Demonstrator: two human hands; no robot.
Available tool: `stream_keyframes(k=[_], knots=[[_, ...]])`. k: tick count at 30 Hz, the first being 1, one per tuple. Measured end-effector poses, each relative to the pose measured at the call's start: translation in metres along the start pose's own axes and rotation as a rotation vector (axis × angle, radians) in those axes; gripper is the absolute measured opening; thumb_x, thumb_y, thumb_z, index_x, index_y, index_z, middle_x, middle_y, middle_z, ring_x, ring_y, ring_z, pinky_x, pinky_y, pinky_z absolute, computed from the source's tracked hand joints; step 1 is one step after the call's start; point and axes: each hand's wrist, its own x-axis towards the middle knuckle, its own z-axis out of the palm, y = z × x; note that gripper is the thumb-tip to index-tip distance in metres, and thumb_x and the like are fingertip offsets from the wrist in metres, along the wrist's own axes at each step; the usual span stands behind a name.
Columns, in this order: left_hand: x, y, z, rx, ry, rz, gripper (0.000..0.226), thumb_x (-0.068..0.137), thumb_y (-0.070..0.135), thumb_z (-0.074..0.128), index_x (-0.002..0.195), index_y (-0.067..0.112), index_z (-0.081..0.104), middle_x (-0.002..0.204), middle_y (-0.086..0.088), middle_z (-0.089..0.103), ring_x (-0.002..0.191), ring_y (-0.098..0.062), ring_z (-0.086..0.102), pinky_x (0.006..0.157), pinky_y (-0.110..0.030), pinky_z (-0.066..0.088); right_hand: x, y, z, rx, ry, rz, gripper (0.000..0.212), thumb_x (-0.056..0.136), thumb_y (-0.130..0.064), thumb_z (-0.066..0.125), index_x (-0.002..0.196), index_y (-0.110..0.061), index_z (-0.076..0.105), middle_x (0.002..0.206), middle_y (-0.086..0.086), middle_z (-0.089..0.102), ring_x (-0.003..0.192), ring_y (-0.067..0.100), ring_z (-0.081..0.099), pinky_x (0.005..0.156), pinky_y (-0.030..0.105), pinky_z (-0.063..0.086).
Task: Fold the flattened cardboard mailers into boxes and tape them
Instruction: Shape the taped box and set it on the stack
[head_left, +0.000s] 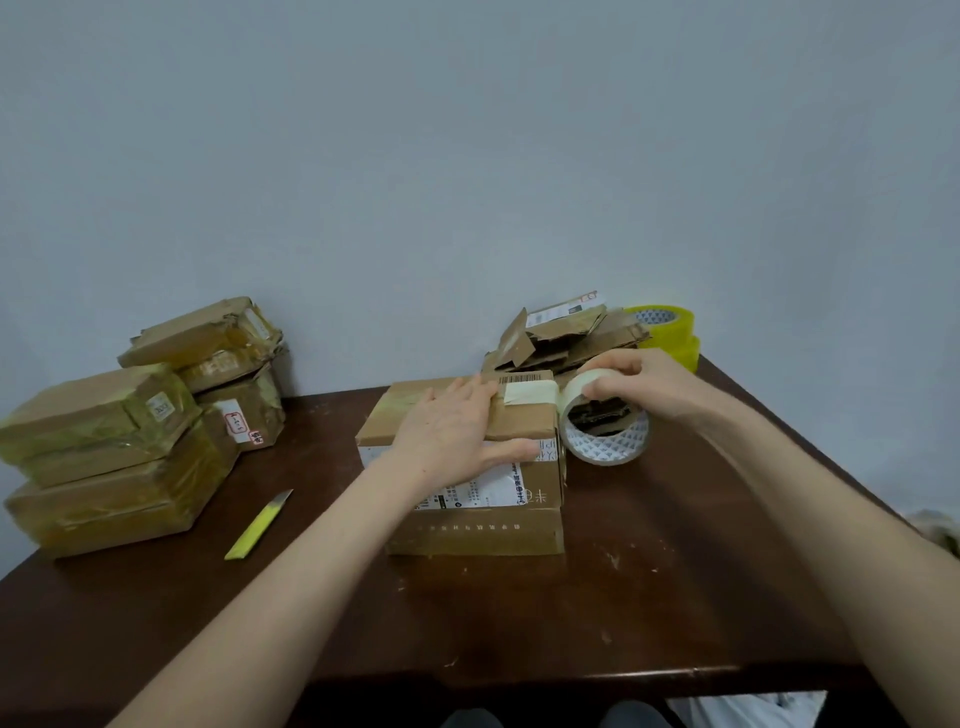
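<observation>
Dark brown wood forms the surface (519, 623), scuffed with pale marks toward its near edge. A yellow-handled knife (258, 526) lies alone at 8 o'clock from the centre, its blade tip pointing away.

At the centre stands the box (483, 530), folded up and closed, with a white printed label across its top and front. The left hand (457, 431) lies flat on the lid, fingers straight and together, thumb stretched along the front top edge. A pale strip of tape (527, 392) crosses the far part of the lid from just beside those fingertips to the right edge.

At 2 o'clock, just beside the box's right top corner, the right hand (644, 384) grips the tape roll (605, 441) from above, fingers curled over its rim; the roll is tilted, with its open core facing the camera.

Further off, at 9 to 10 o'clock, taped boxes (104, 441) sit stacked in two piles. At 1 o'clock, behind the box, lies a heap of flattened mailers (566, 338), and just beyond it two spare yellow rolls (670, 327) are stacked by the grey wall (467, 156).
</observation>
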Motion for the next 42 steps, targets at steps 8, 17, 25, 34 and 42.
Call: stream_keyframes(k=[8,17,25,34,42], knots=[[0.003,0.023,0.012,0.036,0.143,-0.112,0.12,0.059,0.093,0.014,0.149,0.015,0.023,0.156,-0.004,0.024,0.143,-0.021,0.022,0.117,-0.045,0.021,-0.001,0.014,0.016,0.168,0.067,0.004,0.021,0.084,-0.015,0.068,0.105,-0.018,0.069,0.094,-0.003,0.069,0.079,0.001,0.061,0.062,0.011,0.043],[0.004,-0.015,0.006,0.015,0.163,-0.109,0.073,0.087,0.062,0.041,0.149,0.025,0.026,0.157,0.004,0.025,0.142,-0.015,0.027,0.113,-0.037,0.029,0.007,-0.001,0.07,0.284,0.126,-0.021,0.036,0.078,-0.019,0.077,0.11,-0.02,0.061,0.105,-0.003,0.064,0.091,0.009,0.061,0.067,0.018,0.044],[-0.007,-0.044,0.023,0.026,0.154,-0.101,0.072,0.089,0.066,0.036,0.151,0.036,0.012,0.16,0.007,0.011,0.146,-0.013,0.014,0.117,-0.043,0.016,0.017,0.0,0.079,0.315,0.001,0.074,0.028,0.091,-0.044,0.06,0.103,-0.021,0.072,0.094,-0.001,0.074,0.092,0.017,0.067,0.077,0.029,0.051],[-0.009,-0.045,0.025,0.038,0.185,-0.091,0.075,0.09,0.064,0.037,0.152,0.03,0.012,0.16,0.005,0.009,0.146,-0.012,0.014,0.118,-0.039,0.014,0.019,-0.004,0.066,0.137,-0.009,0.073,0.02,0.088,-0.035,0.065,0.091,-0.018,0.075,0.074,0.003,0.068,0.065,0.01,0.057,0.054,0.019,0.039],[-0.009,-0.048,0.027,0.022,0.214,-0.072,0.075,0.088,0.065,0.039,0.151,0.031,0.016,0.159,0.005,0.016,0.145,-0.011,0.017,0.118,-0.035,0.013,0.023,0.002,0.075,-0.04,0.003,0.068,0.031,0.082,-0.034,0.068,0.112,-0.024,0.07,0.106,-0.005,0.065,0.101,0.013,0.059,0.082,0.028,0.046]])
